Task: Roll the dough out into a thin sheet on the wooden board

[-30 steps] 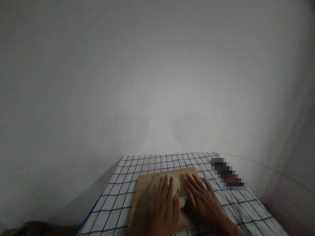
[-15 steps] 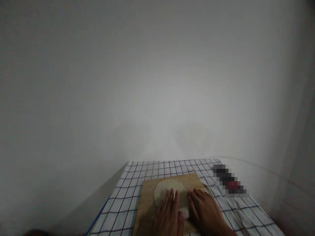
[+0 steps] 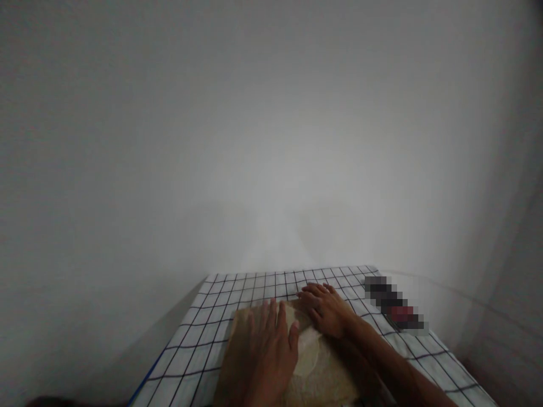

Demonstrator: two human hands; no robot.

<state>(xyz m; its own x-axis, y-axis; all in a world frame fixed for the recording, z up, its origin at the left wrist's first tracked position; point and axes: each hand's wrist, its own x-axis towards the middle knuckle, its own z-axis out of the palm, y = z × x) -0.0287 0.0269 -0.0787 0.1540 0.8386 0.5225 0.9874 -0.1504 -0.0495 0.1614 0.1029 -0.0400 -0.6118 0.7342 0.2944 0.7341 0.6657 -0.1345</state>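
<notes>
The wooden board [image 3: 254, 362] serves as the reference point; it lies on a checked cloth [image 3: 199, 339] covering a table.

Nearest the viewer, the person's left hand [image 3: 267, 353] lies flat on the board, palm down, fingers spread and extended toward the far edge. It grips nothing; it presses on the board and on the near left margin of the dough [image 3: 307, 350].

The dough sits on the board's middle and right portion, pale and already flattened into a thin sheet, not a ball. Its full outline cannot be judged, because both hands cover much of it.

At the board's far right corner, the right hand [image 3: 324, 310] rests with fingers loosely curled and fingertips down on the dough's far edge. Whether it pinches that edge or merely presses it, I cannot tell.

Judgement: flattening is well advanced; the sheet looks thin, yet evenness and final shape remain unconfirmed, so hand work on the edges appears unfinished.

Beyond the board to the right, a blurred dark object [image 3: 394, 311] lies on the cloth, well apart from the dough. A plain pale wall [image 3: 271, 141] stands behind the table.
</notes>
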